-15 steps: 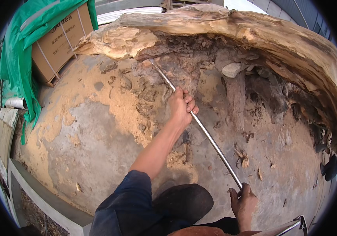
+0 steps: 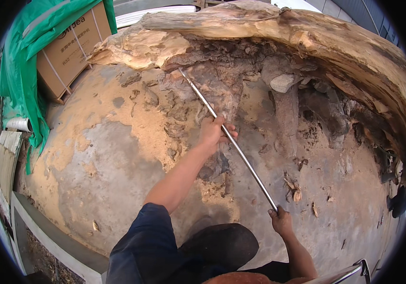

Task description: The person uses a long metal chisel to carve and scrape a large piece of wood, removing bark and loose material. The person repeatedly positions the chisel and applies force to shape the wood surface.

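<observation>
A long, shiny metal bar [image 2: 250,168] slants from the far left down to the near right. Its far tip meets the dark, crusty underside [image 2: 222,71] of a huge pale tree trunk [image 2: 259,21]; whether it digs in is too small to tell. My left hand [image 2: 214,131] is closed around the bar's middle, some fingers hidden behind it. Nearer to me, my right hand [image 2: 281,220] grips the bar's lower end.
Sawdust [image 2: 139,106] and wood chips [image 2: 294,193] are scattered over the concrete floor [image 2: 122,161]. A strapped cardboard box [image 2: 72,52] under a green tarp [image 2: 16,80] stands at the far left. A low concrete curb [image 2: 56,241] runs along the near left.
My right hand has moved up and to the left with the bar's lower end. My left hand sits slightly lower on the bar, whose far tip has hardly moved.
</observation>
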The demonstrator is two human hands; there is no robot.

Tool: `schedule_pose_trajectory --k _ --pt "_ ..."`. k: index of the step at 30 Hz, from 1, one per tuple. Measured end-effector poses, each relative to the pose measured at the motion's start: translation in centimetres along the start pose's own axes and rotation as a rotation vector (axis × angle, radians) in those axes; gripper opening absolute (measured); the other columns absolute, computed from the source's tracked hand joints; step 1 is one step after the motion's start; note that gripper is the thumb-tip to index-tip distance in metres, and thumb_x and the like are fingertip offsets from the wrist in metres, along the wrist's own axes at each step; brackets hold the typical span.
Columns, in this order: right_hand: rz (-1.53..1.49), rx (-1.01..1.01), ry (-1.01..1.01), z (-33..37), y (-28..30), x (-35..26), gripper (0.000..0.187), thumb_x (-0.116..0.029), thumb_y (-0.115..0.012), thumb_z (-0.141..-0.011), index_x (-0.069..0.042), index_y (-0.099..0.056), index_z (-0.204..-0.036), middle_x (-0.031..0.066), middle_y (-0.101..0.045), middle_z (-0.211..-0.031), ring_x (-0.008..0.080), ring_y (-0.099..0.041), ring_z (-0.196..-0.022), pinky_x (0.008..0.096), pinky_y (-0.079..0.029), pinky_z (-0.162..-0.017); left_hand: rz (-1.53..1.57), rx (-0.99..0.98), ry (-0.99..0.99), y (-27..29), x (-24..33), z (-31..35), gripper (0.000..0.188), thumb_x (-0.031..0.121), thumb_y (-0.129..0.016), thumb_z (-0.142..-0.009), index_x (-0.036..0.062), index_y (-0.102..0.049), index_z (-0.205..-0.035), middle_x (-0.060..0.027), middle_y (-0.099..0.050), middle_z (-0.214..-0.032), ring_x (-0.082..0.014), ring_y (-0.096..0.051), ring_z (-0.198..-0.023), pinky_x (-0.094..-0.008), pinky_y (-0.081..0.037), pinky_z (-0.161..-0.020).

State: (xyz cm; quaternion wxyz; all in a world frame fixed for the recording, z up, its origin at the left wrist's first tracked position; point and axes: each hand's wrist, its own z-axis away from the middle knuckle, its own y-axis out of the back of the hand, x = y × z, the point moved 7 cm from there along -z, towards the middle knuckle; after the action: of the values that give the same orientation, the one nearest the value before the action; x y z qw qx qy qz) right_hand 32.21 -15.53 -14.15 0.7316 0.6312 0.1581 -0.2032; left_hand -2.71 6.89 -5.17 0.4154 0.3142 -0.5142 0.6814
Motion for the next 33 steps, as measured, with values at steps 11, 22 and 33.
schedule_pose_trajectory --k 11,22,33 --pt "-0.144 -0.203 -0.123 2.9 0.8 3.3 0.035 -0.030 -0.076 -0.091 0.002 -0.064 -0.085 0.0155 -0.058 -0.062 0.0209 -0.053 -0.058 0.0393 -0.046 -0.058 -0.086 -0.184 -0.010 0.5 -1.0 1.2 0.029 0.020 -0.046 -0.109 -0.0083 -0.050 -0.114 -0.0240 -0.070 -0.096 -0.0285 -0.073 -0.079 -0.0367 -0.062 -0.062" --pt "-0.165 -0.016 -0.267 5.1 6.7 1.9 0.033 -0.026 -0.082 -0.083 0.002 -0.066 -0.075 0.0105 -0.052 -0.054 0.0133 -0.046 -0.053 0.0363 -0.042 -0.052 -0.735 0.137 -0.536 2.9 6.2 -0.2 0.027 0.019 -0.052 -0.105 -0.0049 -0.063 -0.112 -0.0155 -0.073 -0.089 -0.0190 -0.072 -0.069 -0.0314 -0.056 -0.057" --pt "-0.250 -0.086 -0.341 5.4 5.8 1.8 0.030 -0.026 -0.081 -0.084 0.001 -0.069 -0.079 0.0077 -0.061 -0.059 0.0121 -0.053 -0.056 0.0336 -0.046 -0.056 -1.295 0.498 -1.284 8.9 20.0 -9.4 0.044 0.004 -0.056 -0.092 -0.0004 -0.056 -0.136 -0.0193 -0.055 -0.140 -0.0386 -0.052 -0.129 -0.0448 -0.041 -0.110"
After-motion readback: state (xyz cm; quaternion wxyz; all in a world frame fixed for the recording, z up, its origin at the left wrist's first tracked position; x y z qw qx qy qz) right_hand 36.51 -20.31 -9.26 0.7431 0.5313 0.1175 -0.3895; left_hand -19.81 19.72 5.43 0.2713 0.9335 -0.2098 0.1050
